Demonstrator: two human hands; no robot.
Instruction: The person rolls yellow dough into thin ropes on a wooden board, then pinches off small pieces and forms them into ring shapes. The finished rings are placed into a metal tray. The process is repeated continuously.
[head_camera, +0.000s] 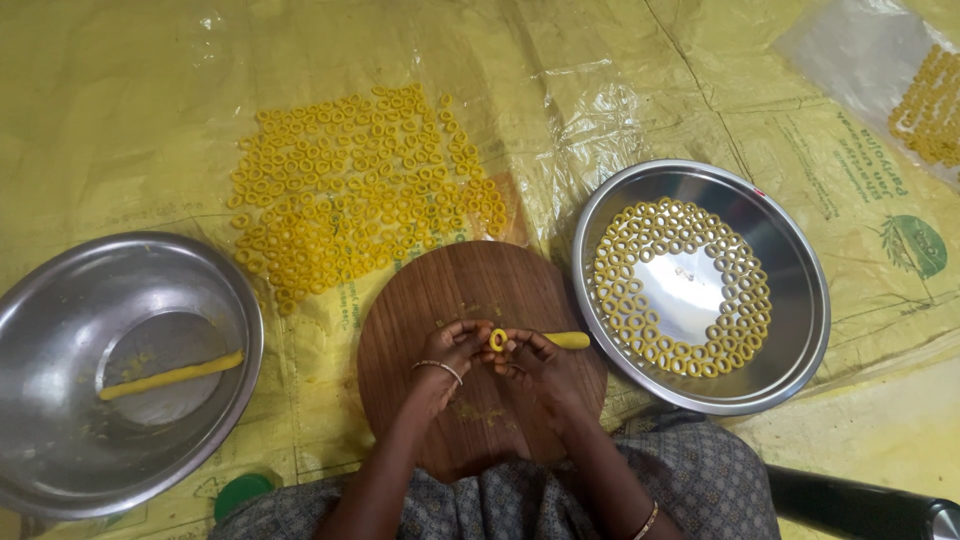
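Fingers of left hand and right hand pinch a dough ring over the wooden board; steel plate right, bowl left, yellow sheet beneath.

Over a round brown wooden board, the left hand and the right hand pinch a small yellow dough ring between their fingertips, and a short yellow dough rope trails from the right hand. A wide round steel plate on the right holds dough rings laid in circles. A deep steel bowl on the left holds one long yellow dough strip. Many loose yellow rings lie on the yellow plastic sheet beyond the board.
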